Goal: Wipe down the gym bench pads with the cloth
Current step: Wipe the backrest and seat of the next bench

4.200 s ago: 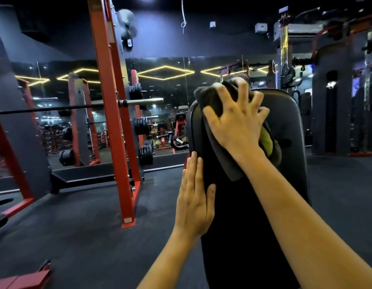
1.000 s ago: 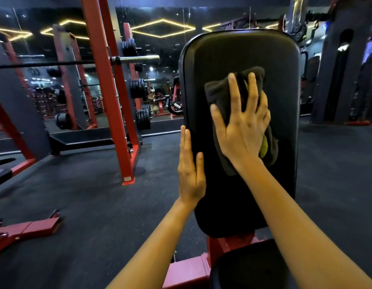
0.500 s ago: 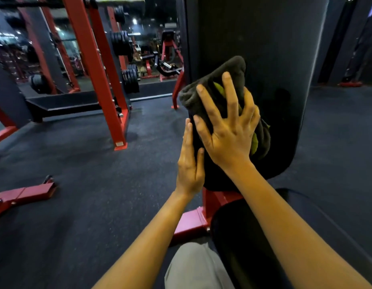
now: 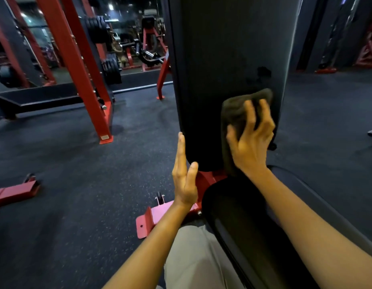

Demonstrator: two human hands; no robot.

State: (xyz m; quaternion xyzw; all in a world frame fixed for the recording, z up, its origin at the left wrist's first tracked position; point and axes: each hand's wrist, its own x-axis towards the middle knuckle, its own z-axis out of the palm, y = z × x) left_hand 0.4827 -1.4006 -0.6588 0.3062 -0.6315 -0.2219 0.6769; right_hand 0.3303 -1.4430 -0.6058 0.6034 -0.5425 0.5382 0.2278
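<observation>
Sweeping across: our right hand (image 4: 251, 140), fingers splayed, now presses the cloth (image 4: 237, 109) beneath them, low and right on the back pad (image 4: 222, 59); left hand (image 4: 185, 178) flat, bracing. Seat pad (image 4: 243, 226) likely next.

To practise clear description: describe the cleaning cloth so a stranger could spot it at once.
Find the tall black upright back pad in mid-view. Near its lower right edge, the right hand presses a dark bunched cloth against it. It is the only soft, wrinkled thing on that smooth pad.
</observation>
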